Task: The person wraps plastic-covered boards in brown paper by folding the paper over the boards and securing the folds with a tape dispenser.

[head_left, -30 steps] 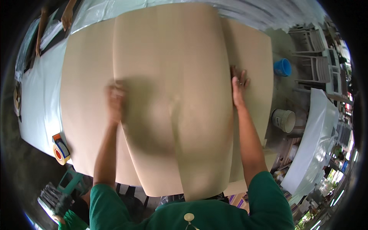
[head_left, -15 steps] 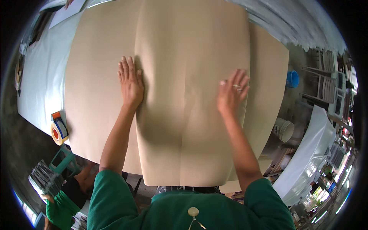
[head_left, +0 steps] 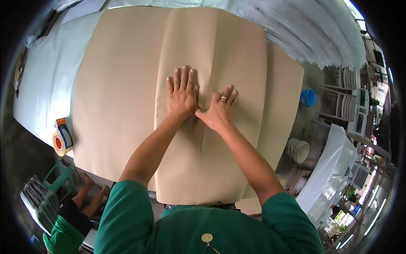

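Observation:
A large sheet of brown kraft paper (head_left: 116, 89) covers the table, with its side folded over into a raised middle layer (head_left: 241, 144). A crease line runs lengthwise down this layer. Near the middle, my left hand (head_left: 182, 99) lies flat on the layer, fingers stretched out and pointing away from me. Just to its right, my right hand (head_left: 219, 112) rests on the same paper beside the crease. Its thumb reaches towards the left hand, and its fingers, one with a ring, are apart and partly bent. Neither hand holds anything.
A tape dispenser (head_left: 62, 137) sits at the table's left edge, by white plastic sheeting (head_left: 46, 84). Clear plastic film (head_left: 304, 34) lies at the far right. A blue bucket (head_left: 308, 97) and a white bucket (head_left: 297, 150) stand right of the table. Another person (head_left: 67, 230) is at lower left.
Both hands have moved inward to the middle of the folded layer, the left one going right and the right one going left. The folded layer now lies flatter, and the view has shifted slightly.

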`<action>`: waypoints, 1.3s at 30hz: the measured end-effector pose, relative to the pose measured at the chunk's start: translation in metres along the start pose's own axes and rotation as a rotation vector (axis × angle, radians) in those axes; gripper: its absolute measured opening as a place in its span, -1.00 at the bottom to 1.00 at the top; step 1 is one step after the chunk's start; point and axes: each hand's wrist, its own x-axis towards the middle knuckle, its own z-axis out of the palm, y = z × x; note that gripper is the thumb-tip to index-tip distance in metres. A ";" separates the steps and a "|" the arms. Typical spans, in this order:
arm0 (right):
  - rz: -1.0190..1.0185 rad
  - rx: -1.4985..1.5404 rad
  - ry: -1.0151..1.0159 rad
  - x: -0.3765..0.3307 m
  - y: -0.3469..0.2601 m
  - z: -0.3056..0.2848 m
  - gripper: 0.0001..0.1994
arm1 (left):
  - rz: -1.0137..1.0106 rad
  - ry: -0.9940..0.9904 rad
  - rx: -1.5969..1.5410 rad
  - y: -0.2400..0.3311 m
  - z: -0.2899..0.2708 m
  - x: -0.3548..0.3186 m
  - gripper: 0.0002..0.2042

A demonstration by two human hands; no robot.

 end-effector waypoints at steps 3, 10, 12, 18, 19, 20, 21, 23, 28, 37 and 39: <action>-0.069 -0.021 -0.047 0.000 0.010 -0.008 -0.16 | 0.000 -0.007 -0.019 -0.001 -0.001 -0.002 -0.50; -0.152 -0.001 -0.080 0.006 0.027 -0.008 -0.24 | 0.004 0.052 0.021 -0.001 0.006 -0.003 -0.50; -0.181 0.033 -0.086 0.008 0.039 -0.005 -0.25 | 0.014 0.045 0.029 0.002 0.007 -0.002 -0.50; -0.160 -0.017 -0.038 -0.006 0.028 -0.012 -0.24 | 0.004 0.036 0.058 0.004 0.006 -0.002 -0.49; -0.125 -0.025 -0.020 -0.006 0.024 -0.011 -0.25 | 0.003 0.037 0.067 0.002 0.007 -0.002 -0.49; -0.091 -0.033 -0.001 -0.006 0.018 -0.009 -0.27 | 0.000 0.039 0.077 0.001 0.007 -0.002 -0.49; -0.059 -0.041 0.017 -0.006 0.014 -0.007 -0.29 | 0.000 0.040 0.067 0.002 0.009 -0.001 -0.49; 0.013 -0.110 0.025 0.006 0.014 0.005 -0.36 | 0.005 0.044 0.050 0.002 0.007 0.000 -0.48; -0.203 0.167 0.237 0.022 0.037 0.022 -0.50 | 0.040 0.013 0.032 0.010 -0.004 -0.003 -0.43; 0.029 1.894 0.226 -0.024 0.087 0.029 -0.75 | 0.133 -0.057 0.013 0.006 -0.002 -0.006 -0.53; 0.109 1.878 0.092 -0.025 0.065 0.014 -0.78 | 0.135 -0.078 0.025 0.004 -0.001 -0.006 -0.52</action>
